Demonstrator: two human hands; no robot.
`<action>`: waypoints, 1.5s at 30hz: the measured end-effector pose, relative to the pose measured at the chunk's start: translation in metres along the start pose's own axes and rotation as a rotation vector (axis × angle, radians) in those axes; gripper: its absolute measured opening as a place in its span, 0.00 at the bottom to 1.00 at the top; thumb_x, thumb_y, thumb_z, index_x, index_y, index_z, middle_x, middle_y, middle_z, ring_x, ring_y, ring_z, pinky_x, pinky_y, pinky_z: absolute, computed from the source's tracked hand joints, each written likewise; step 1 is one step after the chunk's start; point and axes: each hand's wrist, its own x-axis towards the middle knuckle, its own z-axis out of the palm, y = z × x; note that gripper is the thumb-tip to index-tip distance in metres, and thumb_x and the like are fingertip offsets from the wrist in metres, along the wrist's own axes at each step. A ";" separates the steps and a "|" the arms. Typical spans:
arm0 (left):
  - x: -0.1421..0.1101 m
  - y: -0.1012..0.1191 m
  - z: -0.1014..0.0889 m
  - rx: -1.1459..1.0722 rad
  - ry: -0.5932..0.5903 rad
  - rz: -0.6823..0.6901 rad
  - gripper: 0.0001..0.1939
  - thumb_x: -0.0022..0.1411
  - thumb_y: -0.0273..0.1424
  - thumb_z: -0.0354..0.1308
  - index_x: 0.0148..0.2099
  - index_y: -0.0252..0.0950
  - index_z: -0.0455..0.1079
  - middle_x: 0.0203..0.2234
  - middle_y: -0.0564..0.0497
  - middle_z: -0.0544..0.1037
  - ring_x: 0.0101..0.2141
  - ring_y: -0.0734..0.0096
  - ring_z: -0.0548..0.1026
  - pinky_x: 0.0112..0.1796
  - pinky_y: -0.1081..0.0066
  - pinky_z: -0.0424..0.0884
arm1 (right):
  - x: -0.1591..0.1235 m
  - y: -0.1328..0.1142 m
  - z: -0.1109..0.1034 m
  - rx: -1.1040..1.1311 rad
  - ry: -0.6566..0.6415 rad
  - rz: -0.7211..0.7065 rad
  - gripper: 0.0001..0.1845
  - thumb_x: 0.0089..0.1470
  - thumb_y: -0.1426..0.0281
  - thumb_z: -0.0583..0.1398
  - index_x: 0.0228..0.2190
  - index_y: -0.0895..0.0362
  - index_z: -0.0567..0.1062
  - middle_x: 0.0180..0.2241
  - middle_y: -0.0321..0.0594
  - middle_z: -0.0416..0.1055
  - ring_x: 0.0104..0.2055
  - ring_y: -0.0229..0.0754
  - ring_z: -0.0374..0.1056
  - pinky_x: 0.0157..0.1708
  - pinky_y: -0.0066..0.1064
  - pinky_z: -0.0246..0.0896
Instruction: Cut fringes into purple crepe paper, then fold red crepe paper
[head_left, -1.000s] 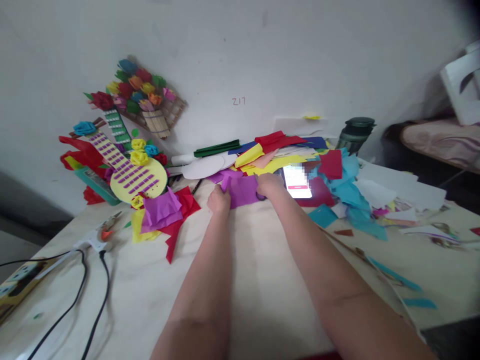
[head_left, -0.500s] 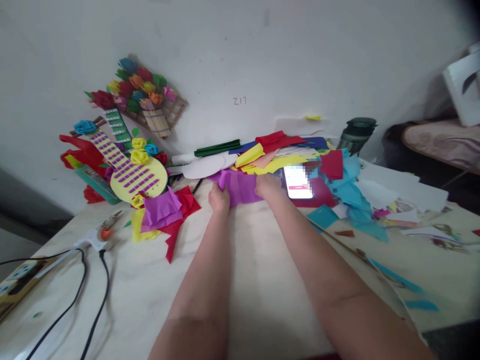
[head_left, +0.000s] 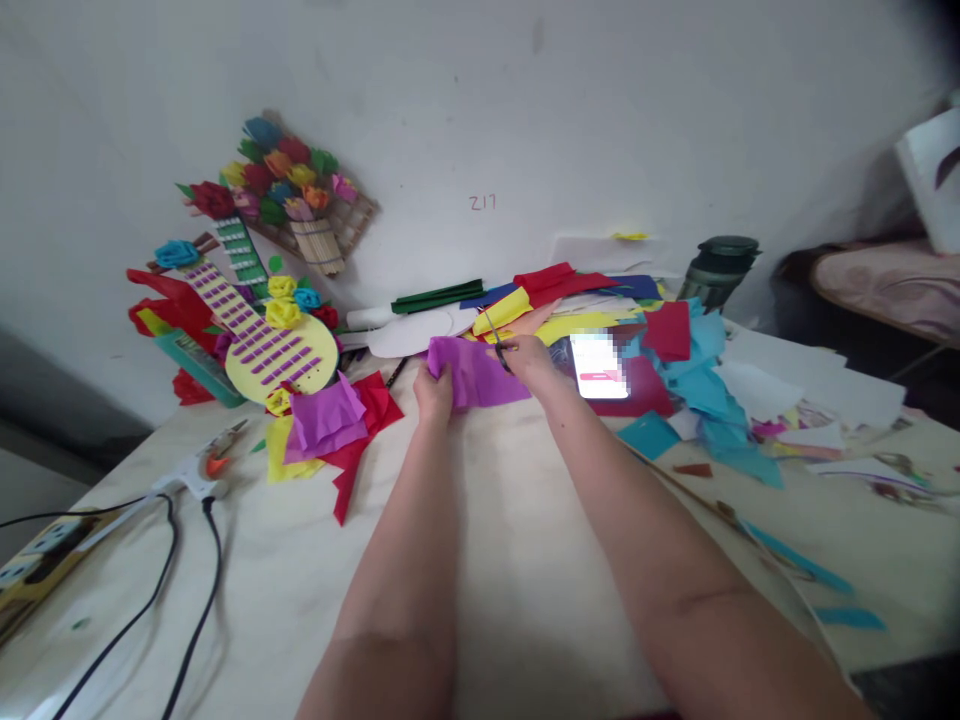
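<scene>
Between my hands lies a folded piece of purple crepe paper point(head_left: 480, 378) on the pale table. My left hand point(head_left: 433, 392) pinches its left edge, thumb toward the middle. In my right hand point(head_left: 527, 362) is a pair of scissors point(head_left: 501, 350), dark-handled, with the blades pointing up and to the left above the paper's right part. The fingers of the right hand hide part of the handles. Just right of that hand rests a phone point(head_left: 598, 365) with a lit screen.
Left stand a yellow paper guitar point(head_left: 281, 358) with paper flowers, more purple paper point(head_left: 326, 420) and a glue gun point(head_left: 199, 470) with black cables. Coloured paper sheets point(head_left: 570, 290) line the wall. A dark green bottle point(head_left: 720, 270) and blue paper scraps point(head_left: 705, 390) are right.
My right hand has lifted and turned slightly, and the scissors' blades now show above the paper. My left hand has shifted a little left, still on the paper's edge.
</scene>
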 end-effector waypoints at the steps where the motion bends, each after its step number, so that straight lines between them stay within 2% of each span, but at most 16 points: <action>1: 0.001 0.000 0.001 -0.049 -0.007 0.008 0.10 0.51 0.34 0.54 0.36 0.36 0.67 0.28 0.48 0.74 0.32 0.63 0.72 0.33 0.69 0.67 | 0.001 0.002 0.005 0.076 -0.048 0.027 0.16 0.48 0.61 0.59 0.38 0.55 0.76 0.30 0.41 0.75 0.28 0.41 0.72 0.25 0.27 0.62; 3: 0.002 0.000 0.002 -0.126 -0.014 0.025 0.11 0.50 0.35 0.54 0.36 0.35 0.67 0.28 0.49 0.73 0.31 0.64 0.72 0.33 0.69 0.67 | 0.002 0.004 0.011 0.171 -0.089 0.039 0.13 0.51 0.64 0.56 0.36 0.55 0.76 0.28 0.39 0.75 0.23 0.38 0.71 0.22 0.25 0.61; 5: 0.003 0.003 0.002 -0.168 -0.012 0.037 0.12 0.50 0.35 0.55 0.36 0.35 0.68 0.27 0.49 0.73 0.31 0.65 0.72 0.33 0.69 0.67 | 0.000 0.003 0.014 0.165 -0.066 0.004 0.12 0.52 0.65 0.55 0.36 0.55 0.75 0.28 0.38 0.75 0.24 0.37 0.71 0.24 0.25 0.61; 9: 0.004 0.008 0.003 -0.222 -0.040 0.051 0.14 0.49 0.36 0.55 0.38 0.35 0.68 0.28 0.49 0.74 0.32 0.66 0.72 0.33 0.70 0.68 | -0.008 -0.003 0.011 -0.084 0.084 -0.086 0.16 0.45 0.59 0.61 0.36 0.54 0.74 0.34 0.40 0.75 0.37 0.43 0.72 0.35 0.30 0.63; 11: 0.004 0.012 0.004 -0.260 -0.065 0.058 0.16 0.49 0.37 0.55 0.39 0.34 0.67 0.30 0.48 0.74 0.32 0.66 0.72 0.34 0.70 0.68 | -0.011 -0.005 0.009 -0.184 0.112 -0.089 0.20 0.43 0.57 0.62 0.38 0.53 0.73 0.38 0.40 0.75 0.42 0.46 0.70 0.38 0.32 0.62; 16: 0.002 0.024 0.001 -0.260 -0.068 0.062 0.17 0.49 0.37 0.55 0.39 0.33 0.67 0.31 0.47 0.74 0.33 0.66 0.72 0.34 0.70 0.68 | -0.012 -0.005 0.010 -0.262 0.118 -0.027 0.16 0.49 0.63 0.57 0.41 0.52 0.71 0.40 0.41 0.74 0.44 0.46 0.69 0.38 0.33 0.61; 19: 0.000 0.028 -0.001 -0.244 -0.065 0.077 0.15 0.49 0.37 0.55 0.38 0.33 0.67 0.30 0.48 0.74 0.32 0.66 0.72 0.35 0.70 0.68 | -0.012 -0.006 0.010 -0.234 0.155 -0.006 0.17 0.49 0.62 0.57 0.42 0.53 0.70 0.41 0.42 0.74 0.43 0.47 0.69 0.38 0.33 0.61; 25: 0.002 0.034 -0.001 -0.286 -0.083 0.081 0.16 0.48 0.38 0.56 0.37 0.32 0.66 0.28 0.48 0.73 0.31 0.66 0.71 0.33 0.69 0.67 | -0.014 -0.010 0.006 -0.200 0.108 -0.020 0.24 0.44 0.54 0.60 0.41 0.52 0.69 0.42 0.41 0.73 0.44 0.47 0.68 0.39 0.34 0.60; 31: -0.001 0.051 -0.005 -0.337 -0.104 0.141 0.15 0.48 0.37 0.56 0.36 0.33 0.66 0.27 0.50 0.72 0.30 0.68 0.70 0.31 0.71 0.67 | -0.014 -0.011 -0.001 -0.205 0.177 0.048 0.20 0.48 0.60 0.58 0.43 0.52 0.69 0.41 0.43 0.73 0.43 0.49 0.69 0.38 0.35 0.61; 37: -0.004 0.075 -0.014 -0.360 -0.102 0.192 0.14 0.48 0.36 0.57 0.36 0.33 0.67 0.27 0.50 0.72 0.30 0.67 0.71 0.32 0.70 0.67 | -0.012 -0.015 -0.012 -0.083 0.207 0.072 0.21 0.47 0.54 0.58 0.41 0.51 0.71 0.41 0.41 0.73 0.44 0.48 0.69 0.38 0.34 0.62; 41: -0.002 0.082 -0.019 -0.349 -0.097 0.201 0.15 0.49 0.36 0.57 0.38 0.32 0.67 0.28 0.49 0.72 0.31 0.67 0.71 0.33 0.70 0.67 | -0.008 -0.014 -0.013 -0.021 0.195 0.039 0.23 0.45 0.51 0.57 0.39 0.51 0.73 0.41 0.39 0.74 0.45 0.46 0.68 0.40 0.32 0.61; 45: 0.001 0.087 -0.026 -0.325 -0.091 0.230 0.14 0.48 0.35 0.57 0.37 0.32 0.68 0.27 0.49 0.72 0.30 0.68 0.71 0.32 0.71 0.67 | -0.003 -0.013 -0.010 0.037 0.172 0.019 0.21 0.47 0.53 0.57 0.39 0.52 0.74 0.39 0.38 0.75 0.42 0.44 0.69 0.39 0.31 0.61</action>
